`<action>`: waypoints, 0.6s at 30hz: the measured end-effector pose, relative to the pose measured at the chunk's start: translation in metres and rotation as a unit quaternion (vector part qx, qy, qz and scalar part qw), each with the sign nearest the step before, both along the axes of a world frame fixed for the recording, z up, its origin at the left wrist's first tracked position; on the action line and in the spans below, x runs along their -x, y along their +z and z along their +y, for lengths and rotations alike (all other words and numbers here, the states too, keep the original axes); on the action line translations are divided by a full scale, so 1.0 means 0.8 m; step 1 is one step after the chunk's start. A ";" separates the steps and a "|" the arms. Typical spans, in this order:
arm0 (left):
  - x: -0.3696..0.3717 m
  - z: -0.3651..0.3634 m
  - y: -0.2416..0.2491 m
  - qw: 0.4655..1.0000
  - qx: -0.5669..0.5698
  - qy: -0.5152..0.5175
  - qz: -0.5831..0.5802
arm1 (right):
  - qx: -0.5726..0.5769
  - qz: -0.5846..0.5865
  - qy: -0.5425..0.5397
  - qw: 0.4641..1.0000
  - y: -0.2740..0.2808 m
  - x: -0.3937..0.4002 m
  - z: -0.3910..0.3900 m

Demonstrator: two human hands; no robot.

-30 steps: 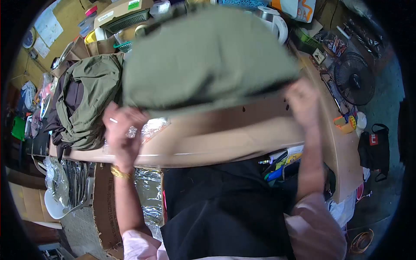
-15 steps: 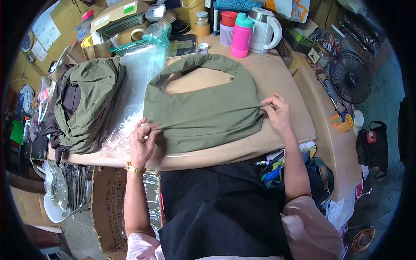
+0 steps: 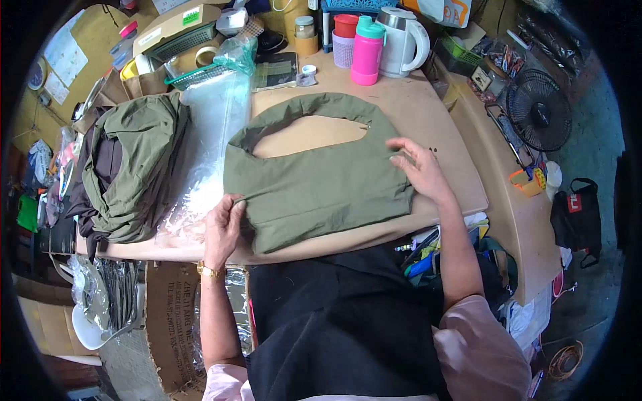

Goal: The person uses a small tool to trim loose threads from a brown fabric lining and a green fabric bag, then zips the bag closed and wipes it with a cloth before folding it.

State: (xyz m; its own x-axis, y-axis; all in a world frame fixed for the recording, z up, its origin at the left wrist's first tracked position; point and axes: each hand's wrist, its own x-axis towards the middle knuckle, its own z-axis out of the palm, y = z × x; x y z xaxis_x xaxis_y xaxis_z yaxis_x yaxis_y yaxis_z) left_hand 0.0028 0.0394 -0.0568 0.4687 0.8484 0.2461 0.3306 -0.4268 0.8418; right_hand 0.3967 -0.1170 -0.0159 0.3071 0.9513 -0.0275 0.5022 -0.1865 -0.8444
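A green fabric bag [image 3: 321, 174] with a wide looped strap lies spread on the tabletop, its lower edge near the table's front. My left hand [image 3: 225, 224] pinches the bag's left edge between thumb and fingers. Over the bag's right side is my right hand [image 3: 418, 167], its thumb and fingers apart and holding nothing. A small metal piece [image 3: 365, 126] shows at the right end of the strap opening. To the left, more green and dark fabric bags [image 3: 134, 164] are heaped beside clear plastic sheets [image 3: 217, 127].
Along the back stand a pink bottle [image 3: 367, 57], an electric kettle [image 3: 399, 43], a jar [image 3: 305, 30] and a green basket [image 3: 195, 77]. A black fan [image 3: 539, 110] is at the right. Below the table's left side is a cardboard box [image 3: 167, 321].
My right hand has let go of the bag's right edge and opened. The pulled folds across the bag have flattened, and its lower left corner has come toward me.
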 end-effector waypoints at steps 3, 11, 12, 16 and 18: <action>-0.007 -0.018 0.040 0.992 -0.104 -0.029 0.066 | -0.069 -0.163 0.064 0.982 0.031 0.028 -0.010; 0.007 -0.011 0.062 0.981 -0.087 -0.047 0.166 | 0.049 -0.018 0.123 0.991 0.018 -0.006 -0.024; 0.015 -0.006 0.058 0.972 -0.022 -0.049 0.229 | 0.048 -0.019 0.123 0.991 0.010 -0.018 -0.027; 0.021 -0.011 0.051 0.991 -0.084 -0.036 0.101 | -0.102 0.054 -0.053 0.992 -0.017 -0.031 -0.037; 0.012 -0.023 0.065 0.984 -0.143 -0.032 0.099 | -0.191 -0.082 0.030 0.978 -0.003 0.010 -0.046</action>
